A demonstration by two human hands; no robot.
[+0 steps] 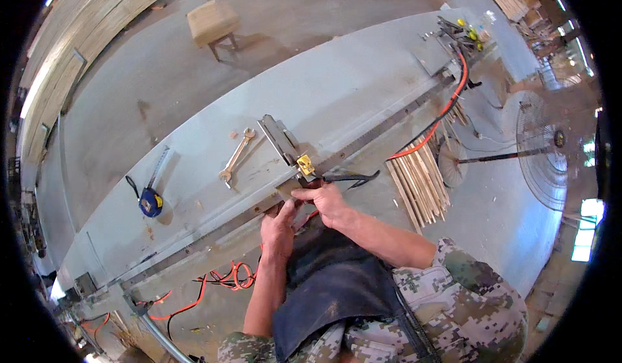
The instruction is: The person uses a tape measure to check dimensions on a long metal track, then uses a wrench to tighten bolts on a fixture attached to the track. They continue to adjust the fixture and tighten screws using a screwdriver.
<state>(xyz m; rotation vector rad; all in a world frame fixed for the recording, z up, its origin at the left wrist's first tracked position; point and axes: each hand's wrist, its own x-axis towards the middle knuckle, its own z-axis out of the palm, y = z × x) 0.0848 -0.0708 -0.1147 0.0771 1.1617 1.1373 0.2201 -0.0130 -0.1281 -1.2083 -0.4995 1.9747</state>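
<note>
Both my hands are closed at the near edge of a long grey metal table [324, 71]. My left hand [278, 230] pinches at the underside of a small metal plate [287, 188] on the table's rail. From the right, my right hand [326, 204] grips the same fitting, thumb pointing left; the fingertips are partly hidden. Just beyond stands a yellow-marked block [305, 164] joined to a long metal bar [278, 139] lying on the tabletop. Black curved handles or cables [356, 178] stick out right of my right hand.
A double-ended wrench [238, 155] and a blue tape measure [150, 202], blade partly out, lie on the table. Tools [460, 35] crowd its far right end. Orange hose [447, 107], wooden strips [420, 185], a stool [214, 23] and a large fan [544, 149] are around it.
</note>
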